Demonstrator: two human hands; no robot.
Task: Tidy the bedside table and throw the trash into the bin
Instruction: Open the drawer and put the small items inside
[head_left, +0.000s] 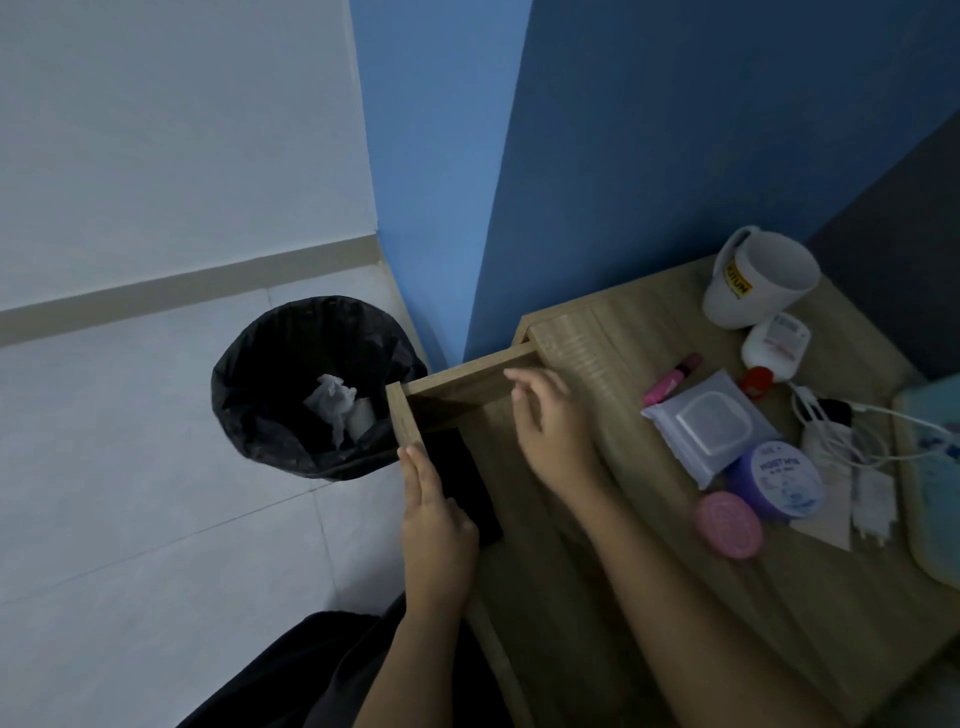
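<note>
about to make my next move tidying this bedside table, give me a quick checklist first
1. Drawer pulled open: ok, with a black flat object lying inside.
2. Left hand free: ok, fingers straight beside the drawer's front wall, gripping nothing.
3. Right hand free: ok, relaxed over the drawer, holding nothing.
4. Bin ready: ok, on the floor beside the drawer, liner open, crumpled tissue inside.
5. Bedside table top tidied: not ok; mug, wipes pack, purple jar, pink jar and charger cable crowd it.
6. Trash left on top: cannot tell.
</note>
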